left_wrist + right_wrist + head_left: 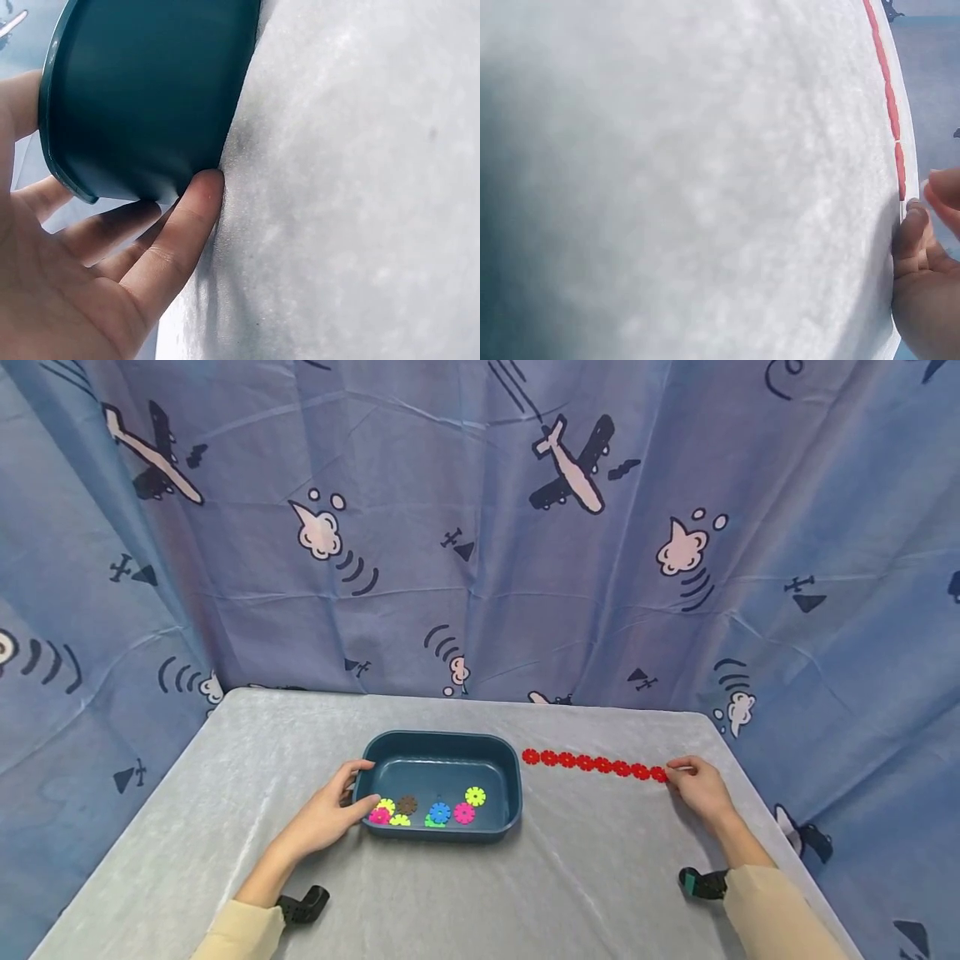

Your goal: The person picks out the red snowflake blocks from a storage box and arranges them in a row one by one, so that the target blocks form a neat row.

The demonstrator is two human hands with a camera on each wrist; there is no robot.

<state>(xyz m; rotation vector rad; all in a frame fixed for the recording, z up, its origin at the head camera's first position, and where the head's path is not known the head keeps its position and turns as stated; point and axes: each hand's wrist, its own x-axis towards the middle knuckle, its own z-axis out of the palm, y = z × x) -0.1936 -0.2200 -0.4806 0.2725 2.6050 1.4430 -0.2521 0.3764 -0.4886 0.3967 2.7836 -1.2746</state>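
A dark teal plastic basin [438,833] stands on the table, with several coloured snowflake discs [440,812] lying along its near side. My left hand [322,814] holds the basin's left end, thumb at the rim and fingers against the outer wall. In the left wrist view, one fingertip of the left hand [112,277] reaches the wall's bottom edge by the cloth. Right of the basin runs a row of red snowflake discs [585,762], edge to edge. My right hand [701,789] is at the row's right end, its thumb and finger slightly apart in the right wrist view.
A light grey cloth covers the table [570,893]. Behind it hangs a blue curtain [480,568] printed with planes and clouds. Black wrist cameras sit on the left wrist [303,906] and the right wrist [703,883].
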